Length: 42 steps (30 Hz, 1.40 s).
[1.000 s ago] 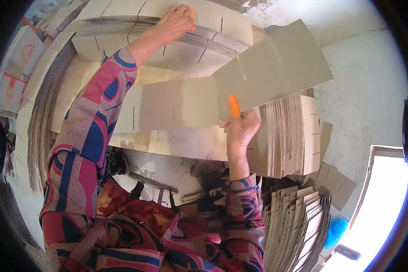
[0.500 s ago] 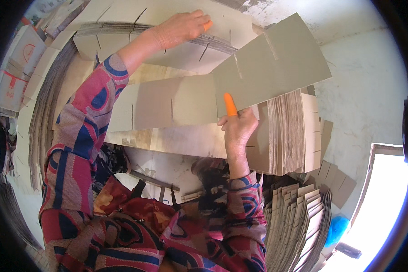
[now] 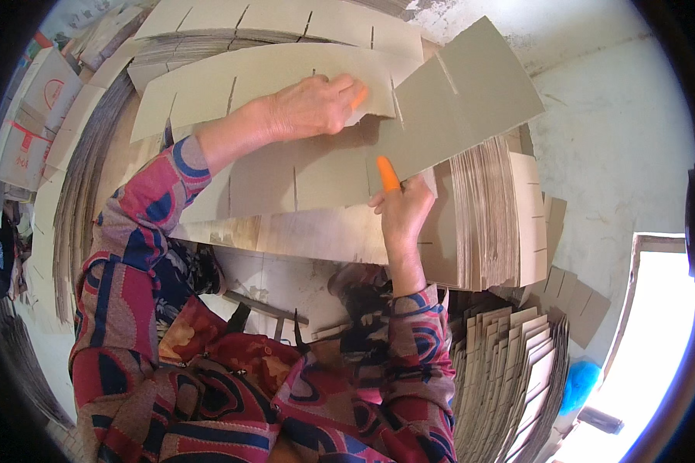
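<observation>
Slotted grey cardboard strip, long and flat, pinched in right hand's grip.

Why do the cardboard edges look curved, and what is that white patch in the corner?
Head view: the fisheye lens bends the cardboard strips toward the dark round rim; the window at lower right is overexposed to plain white; both hands, left and right, look sharp under soft daylight.

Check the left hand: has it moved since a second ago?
Yes. The left hand has drawn back from the far stack of slotted cardboard toward the body, bringing a slotted sheet nearer the right hand.
</observation>
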Available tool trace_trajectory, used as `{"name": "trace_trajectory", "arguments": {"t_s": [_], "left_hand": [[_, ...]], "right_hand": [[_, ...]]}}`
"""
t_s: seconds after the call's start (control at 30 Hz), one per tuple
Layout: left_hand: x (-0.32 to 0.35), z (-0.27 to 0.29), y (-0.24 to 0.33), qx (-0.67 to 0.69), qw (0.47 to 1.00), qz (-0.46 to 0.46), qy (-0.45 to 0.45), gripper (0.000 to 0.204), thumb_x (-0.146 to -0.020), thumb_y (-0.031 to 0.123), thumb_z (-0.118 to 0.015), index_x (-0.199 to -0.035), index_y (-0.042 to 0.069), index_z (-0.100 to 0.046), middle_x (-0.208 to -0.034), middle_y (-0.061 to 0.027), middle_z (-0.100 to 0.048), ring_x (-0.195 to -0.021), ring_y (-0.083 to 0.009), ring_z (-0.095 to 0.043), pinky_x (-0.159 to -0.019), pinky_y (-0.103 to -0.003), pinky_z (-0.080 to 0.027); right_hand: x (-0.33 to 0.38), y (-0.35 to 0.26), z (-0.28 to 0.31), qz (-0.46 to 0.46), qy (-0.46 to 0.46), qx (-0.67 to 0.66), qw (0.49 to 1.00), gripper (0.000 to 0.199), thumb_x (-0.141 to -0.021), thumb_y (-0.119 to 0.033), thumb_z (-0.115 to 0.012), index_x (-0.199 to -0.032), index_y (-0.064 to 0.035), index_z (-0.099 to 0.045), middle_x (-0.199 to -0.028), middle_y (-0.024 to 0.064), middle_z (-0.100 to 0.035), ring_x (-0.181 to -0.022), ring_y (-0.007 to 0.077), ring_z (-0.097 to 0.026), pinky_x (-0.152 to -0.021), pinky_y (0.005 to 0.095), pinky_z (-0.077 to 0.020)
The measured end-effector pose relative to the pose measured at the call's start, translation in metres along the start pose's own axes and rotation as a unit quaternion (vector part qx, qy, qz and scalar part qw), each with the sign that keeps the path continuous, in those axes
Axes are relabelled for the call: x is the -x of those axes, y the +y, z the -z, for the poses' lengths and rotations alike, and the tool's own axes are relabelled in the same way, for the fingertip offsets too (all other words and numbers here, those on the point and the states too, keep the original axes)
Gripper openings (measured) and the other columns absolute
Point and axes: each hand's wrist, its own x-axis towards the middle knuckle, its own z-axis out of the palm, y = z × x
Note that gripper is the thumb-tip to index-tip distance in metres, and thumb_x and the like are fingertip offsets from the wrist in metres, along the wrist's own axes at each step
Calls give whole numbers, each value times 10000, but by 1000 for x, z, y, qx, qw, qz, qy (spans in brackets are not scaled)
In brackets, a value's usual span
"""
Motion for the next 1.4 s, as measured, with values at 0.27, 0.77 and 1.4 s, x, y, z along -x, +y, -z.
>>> {"name": "trace_trajectory", "arguments": {"t_s": [0.27,0.77,1.4], "left_hand": [[0,17,22,-17,998,-66,-4,382,-644,114,-607,-950,-111,-642,-1056,-155,-589,-908,-197,-544,-553,-248,-513],[11,26,14,216,950,204,97,575,-758,416,-704,-1064,-54,-573,-1049,-150,-599,-889,-281,-544,-743,-377,-476],[-5,-65,-104,34,975,215,-51,186,-741,135,-648,-875,22,-586,-805,-44,-562,-905,-230,-518,-778,-354,-462]], "right_hand": [[-6,-10,16,57,59,-34,996,101,-789,78,-580,-882,42,-598,-600,110,-615,-453,140,-592,-409,266,-430],[-1,-16,17,40,101,-10,994,226,-734,113,-605,-936,13,-629,-653,74,-606,-548,81,-527,-496,247,-431],[0,-5,12,92,97,-19,991,134,-834,64,-615,-949,-1,-641,-634,43,-591,-476,83,-508,-462,233,-418]]}}
